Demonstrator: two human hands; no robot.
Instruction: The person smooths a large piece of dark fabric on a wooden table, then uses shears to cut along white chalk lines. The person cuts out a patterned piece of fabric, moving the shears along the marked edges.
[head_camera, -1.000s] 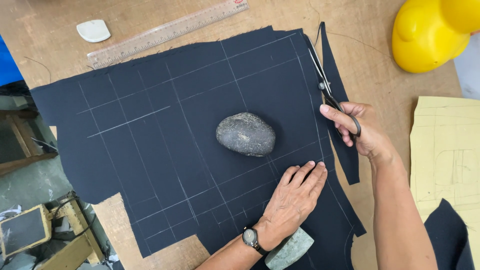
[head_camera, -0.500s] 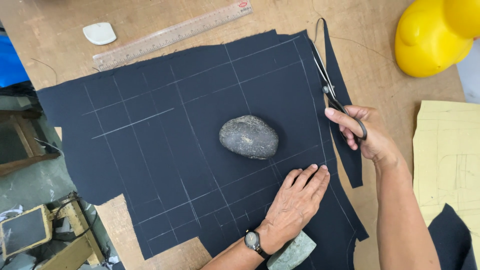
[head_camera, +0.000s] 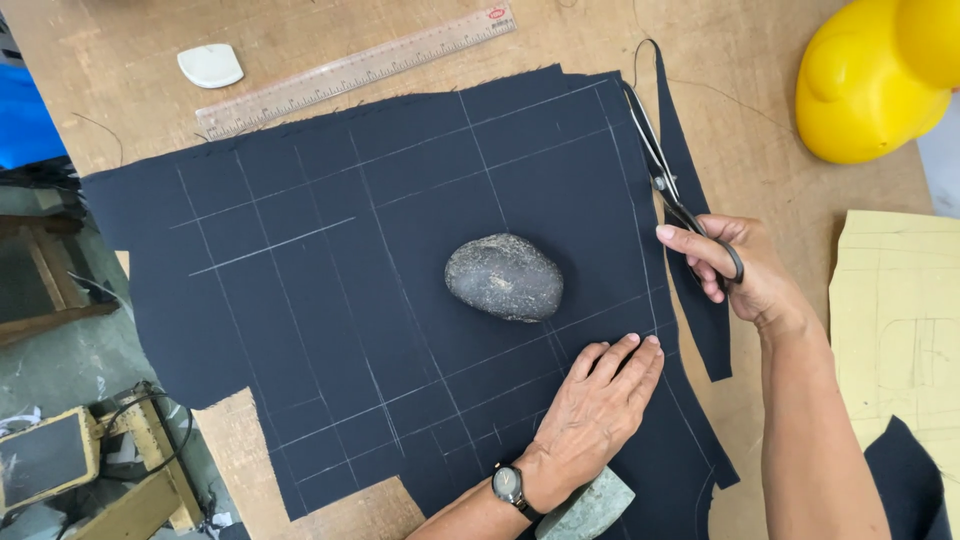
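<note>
A large piece of dark navy fabric (head_camera: 330, 290) marked with white chalk lines lies flat on a wooden table (head_camera: 400, 40). A grey stone (head_camera: 503, 277) rests on its middle. My left hand (head_camera: 600, 405), with a wristwatch, presses flat on the cloth just below the stone. My right hand (head_camera: 735, 270) grips black-handled scissors (head_camera: 660, 165) whose blades lie along the fabric's right chalk line, near the far edge. A narrow cut strip of fabric (head_camera: 690, 190) hangs to the right of the blades.
A long ruler (head_camera: 355, 72) and a white chalk piece (head_camera: 211, 66) lie beyond the fabric. A yellow plastic object (head_camera: 875, 75) stands at the far right. Tan paper pattern (head_camera: 895, 320) lies right. A second stone (head_camera: 590, 510) sits by my left wrist. Clutter sits on the floor at left.
The scissors have advanced a little farther up the right chalk line. My left hand stays pressed on the cloth.
</note>
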